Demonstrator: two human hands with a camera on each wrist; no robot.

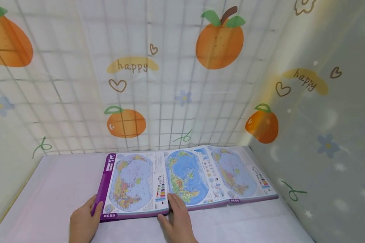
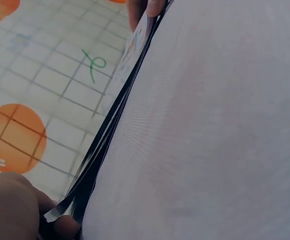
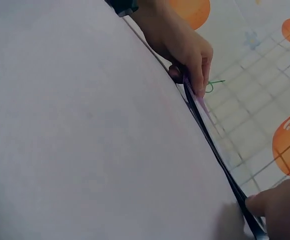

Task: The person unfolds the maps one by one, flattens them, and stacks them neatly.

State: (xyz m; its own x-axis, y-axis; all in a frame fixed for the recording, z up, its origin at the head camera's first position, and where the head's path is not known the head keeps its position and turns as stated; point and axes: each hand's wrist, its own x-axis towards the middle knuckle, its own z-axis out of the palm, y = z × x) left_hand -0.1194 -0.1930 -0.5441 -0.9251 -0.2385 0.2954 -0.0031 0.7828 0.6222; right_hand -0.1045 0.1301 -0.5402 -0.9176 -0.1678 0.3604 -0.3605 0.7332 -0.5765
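Observation:
A fold-out world map (image 1: 188, 179) with purple edges lies spread on the white table (image 1: 64, 175), three printed panels facing up. Its left panel overlaps the middle one, and several thin layers show along the near edge. My left hand (image 1: 84, 219) grips the left border near the front corner; the right wrist view shows that hand (image 3: 187, 55) pinching the edge. At the near edge, beside the step between the left and middle panels, my right hand (image 1: 179, 219) pinches the map, fingers on top and thumb at the front. Both wrist views see the layers edge-on.
A curtain (image 1: 170, 101) printed with oranges and hearts hangs over a wire grid behind the table. Another printed curtain (image 1: 322, 162) runs along the right side, near the map's right end. White tabletop stretches left of the map and in front of it.

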